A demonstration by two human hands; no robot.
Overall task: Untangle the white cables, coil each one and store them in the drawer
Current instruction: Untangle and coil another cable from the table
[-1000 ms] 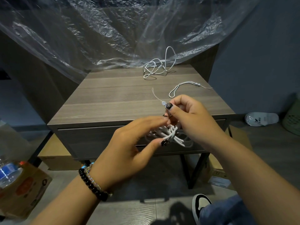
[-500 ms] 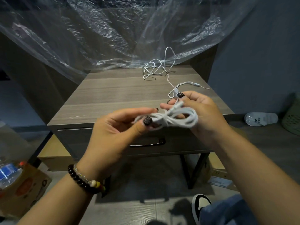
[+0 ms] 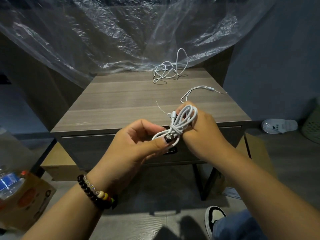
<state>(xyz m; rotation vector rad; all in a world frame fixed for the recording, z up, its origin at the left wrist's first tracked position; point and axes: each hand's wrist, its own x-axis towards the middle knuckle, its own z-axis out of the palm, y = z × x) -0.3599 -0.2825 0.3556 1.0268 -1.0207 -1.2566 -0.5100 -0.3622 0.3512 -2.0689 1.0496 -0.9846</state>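
A coiled white cable [image 3: 183, 119], wrapped at its middle, is held between both hands in front of the wooden side table [image 3: 121, 104]. My left hand [image 3: 136, 144] pinches the lower loop under its thumb. My right hand [image 3: 202, 130] grips the upper loops from the right. A second white cable [image 3: 168, 70] lies loosely tangled at the back of the table top. A thin white earphone cord [image 3: 195, 89] lies at the right of the top, running toward my right hand. The drawer [image 3: 97, 149] below the top is closed; my hands hide most of its dark handle.
Clear plastic sheeting [image 3: 121, 32] hangs behind the table. A cardboard box with a water bottle [image 3: 10, 182] sits on the floor at left. A white slipper [image 3: 278, 125] and a green basket [image 3: 313, 125] lie at right. My shoe [image 3: 214, 217] is below.
The wound cable bundle turned from lying crosswise to slanting upward to the right. My left thumb now presses its lower loop and my right hand has shifted to hold the upper loops.
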